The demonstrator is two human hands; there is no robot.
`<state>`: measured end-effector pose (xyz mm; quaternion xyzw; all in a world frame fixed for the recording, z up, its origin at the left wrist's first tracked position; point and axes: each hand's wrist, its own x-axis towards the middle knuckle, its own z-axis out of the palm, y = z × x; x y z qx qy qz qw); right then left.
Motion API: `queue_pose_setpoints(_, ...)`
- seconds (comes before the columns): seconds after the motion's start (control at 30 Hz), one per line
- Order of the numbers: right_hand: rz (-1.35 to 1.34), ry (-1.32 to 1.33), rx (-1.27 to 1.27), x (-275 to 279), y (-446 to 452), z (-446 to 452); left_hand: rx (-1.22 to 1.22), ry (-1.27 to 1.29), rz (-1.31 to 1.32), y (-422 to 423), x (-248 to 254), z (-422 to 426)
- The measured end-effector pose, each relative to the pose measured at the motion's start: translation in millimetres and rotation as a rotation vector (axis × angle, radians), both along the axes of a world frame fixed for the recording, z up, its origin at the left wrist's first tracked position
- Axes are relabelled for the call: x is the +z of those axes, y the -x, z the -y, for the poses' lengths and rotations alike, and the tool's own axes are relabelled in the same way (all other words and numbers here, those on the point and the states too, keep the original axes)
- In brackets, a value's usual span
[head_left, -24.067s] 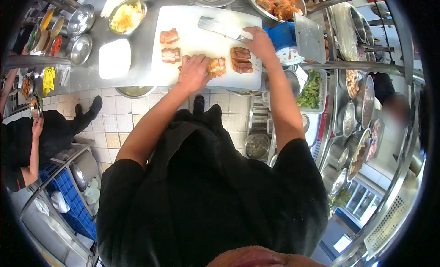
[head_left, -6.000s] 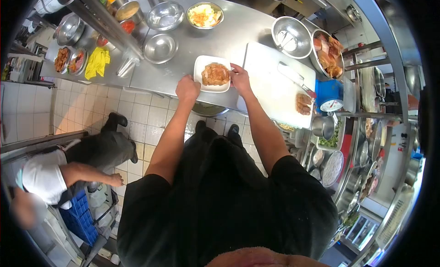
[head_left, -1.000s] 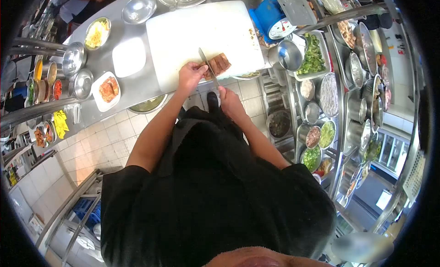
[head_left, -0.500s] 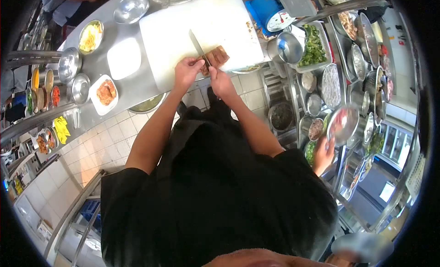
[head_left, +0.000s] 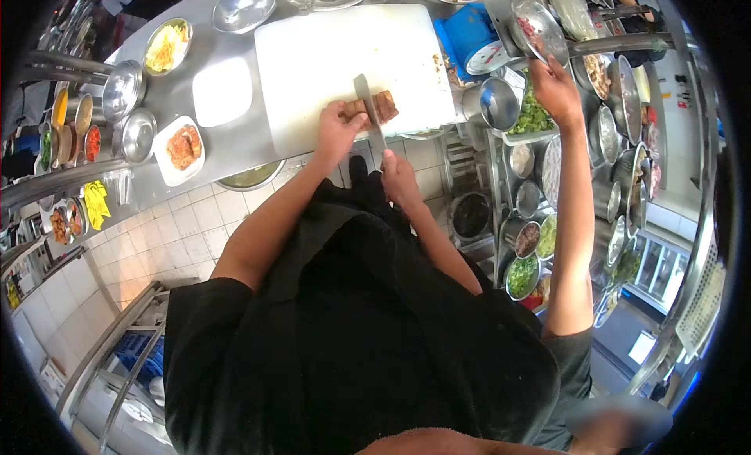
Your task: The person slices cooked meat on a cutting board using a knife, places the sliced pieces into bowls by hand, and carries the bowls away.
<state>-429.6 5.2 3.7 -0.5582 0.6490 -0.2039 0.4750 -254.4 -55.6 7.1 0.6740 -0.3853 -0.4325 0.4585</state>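
On the white cutting board [head_left: 321, 60] lies a block of browned cooked meat [head_left: 386, 107], near the board's front edge. My left hand [head_left: 336, 130] is closed on the left part of the meat, fingertips bent over it. The handle of a kitchen knife [head_left: 368, 97] is gripped in my right hand [head_left: 399, 177], close to the board's front edge. Its long blade points away from me and lies across the meat, just right of my left fingers. Whether the blade has gone through the meat, I cannot tell.
From the right, a co-worker's hand [head_left: 557, 95] holds a metal bowl [head_left: 540, 33] with reddish pieces. Left of the board are a white tray [head_left: 222, 92] and a dish of meat [head_left: 181, 148]. A blue scale [head_left: 468, 41] and metal pot [head_left: 498, 103] stand right.
My right hand has drawn the knife back toward me, and the blade now crosses the meat farther right of my left fingers. The co-worker's bowl has moved from lower right to upper right.
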Motion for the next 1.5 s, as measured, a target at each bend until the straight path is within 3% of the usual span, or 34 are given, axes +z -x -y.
queue_pose_setpoints(0.03,0.031,0.014,-0.008,5.0,-11.6,3.5,-0.002,0.041,0.095,-5.7,-5.5,3.0)
queue_pose_setpoints(0.13,-0.084,0.008,0.017,23.3,-33.8,19.5,0.057,-0.032,-0.095,-34.2,-21.0,16.0)
queue_pose_setpoints(0.23,-0.09,-0.003,-0.015,25.8,-36.4,20.5,-0.043,-0.015,-0.124,-39.1,-24.7,19.3)
queue_pose_setpoints(0.47,-0.232,-0.06,0.076,35.8,-17.3,-5.9,-0.018,-0.043,-0.028,-40.7,-25.2,17.8)
queue_pose_setpoints(0.57,-0.272,0.002,0.104,14.8,-20.5,-1.1,-0.033,0.028,-0.014,-40.0,-26.3,20.9)
queue_pose_setpoints(0.63,-0.277,0.264,0.24,-40.8,-35.3,30.5,-0.054,0.049,-0.054,-37.8,-33.1,19.3)
queue_pose_setpoints(0.7,-0.165,0.081,0.084,9.7,-69.9,69.3,-0.053,0.011,-0.126,-39.9,-33.8,16.4)
queue_pose_setpoints(0.8,-0.16,0.027,0.088,11.5,-59.7,72.4,-0.088,-0.011,-0.117,-43.0,-28.1,19.7)
queue_pose_setpoints(0.9,-0.01,-0.124,-0.068,44.5,-33.3,53.2,-0.078,-0.052,0.349,-35.5,-10.0,16.6)
queue_pose_setpoints(1.03,0.161,-0.155,-0.233,47.4,-2.5,48.0,-0.303,0.318,0.819,-15.0,2.0,33.6)
queue_pose_setpoints(1.23,0.207,-0.214,-0.248,32.0,3.3,43.0,-0.533,0.244,0.786,-7.3,2.8,51.4)
queue_pose_setpoints(1.43,0.156,-0.198,-0.184,22.8,7.2,28.3,-0.441,0.384,0.684,-21.5,5.4,40.1)
queue_pose_setpoints(1.5,0.133,-0.136,-0.152,20.6,4.4,24.1,-0.505,0.285,0.695,-24.0,-0.1,47.5)
